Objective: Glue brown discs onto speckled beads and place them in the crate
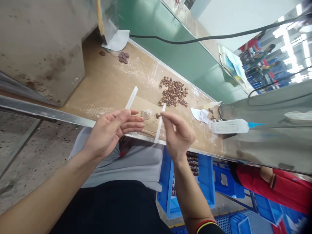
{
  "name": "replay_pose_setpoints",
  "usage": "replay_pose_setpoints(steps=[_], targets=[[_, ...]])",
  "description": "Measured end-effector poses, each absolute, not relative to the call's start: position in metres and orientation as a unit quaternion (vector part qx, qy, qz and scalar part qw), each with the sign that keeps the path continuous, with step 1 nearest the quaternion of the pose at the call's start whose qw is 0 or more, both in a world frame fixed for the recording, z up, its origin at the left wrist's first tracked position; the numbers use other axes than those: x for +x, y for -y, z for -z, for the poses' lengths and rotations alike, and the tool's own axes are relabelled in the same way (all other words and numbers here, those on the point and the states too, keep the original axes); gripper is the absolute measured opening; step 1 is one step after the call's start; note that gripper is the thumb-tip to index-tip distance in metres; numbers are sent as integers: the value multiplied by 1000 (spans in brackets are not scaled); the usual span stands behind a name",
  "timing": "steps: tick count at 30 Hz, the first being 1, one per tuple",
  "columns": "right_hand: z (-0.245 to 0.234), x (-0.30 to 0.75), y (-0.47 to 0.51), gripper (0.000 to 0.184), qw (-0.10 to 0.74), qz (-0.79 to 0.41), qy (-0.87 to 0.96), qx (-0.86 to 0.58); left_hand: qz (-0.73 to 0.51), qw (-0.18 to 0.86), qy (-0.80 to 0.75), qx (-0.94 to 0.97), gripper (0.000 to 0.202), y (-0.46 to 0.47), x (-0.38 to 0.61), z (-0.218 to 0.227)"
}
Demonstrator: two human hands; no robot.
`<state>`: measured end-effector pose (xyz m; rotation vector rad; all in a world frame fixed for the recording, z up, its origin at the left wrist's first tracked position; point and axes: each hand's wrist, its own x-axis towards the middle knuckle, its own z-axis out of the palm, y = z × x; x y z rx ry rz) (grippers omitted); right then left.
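My right hand (179, 133) is closed in a pinch on a small brown piece (158, 115), held over a cardboard sheet (152, 127). My left hand (109, 130) is at the bench's front edge, its fingers stretched out with nothing visible in them. Between the two hands, a clear, glossy round blob (146, 114) lies on the cardboard. One white strip (132, 97) runs along the cardboard's left side and another white strip (160, 126) along its right. Behind my right hand is a heap of small brown-and-gold pieces (173, 92).
Brown discs (123, 58) lie at the back left, near a metal housing (41, 48). A bottle with a blue tip (230, 126) lies right, beside white paper (200, 114). A black cable (170, 41) crosses above. Blue crates (168, 198) stand below; a red-clad person (258, 182) is right.
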<state>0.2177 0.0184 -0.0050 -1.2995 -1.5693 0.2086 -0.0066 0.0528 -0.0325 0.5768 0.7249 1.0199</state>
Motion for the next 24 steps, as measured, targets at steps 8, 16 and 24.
replay_pose_setpoints(steps=[8,16,24], targets=[[39,338,-16,21,352,34,649,-673,-461,772,-336,280,29,-54,-8,38],[72,343,-14,26,355,73,651,-667,-464,757,-353,293,24,-54,-7,38],[72,347,-13,25,359,65,658,-659,-462,755,-362,293,27,-54,-4,38]])
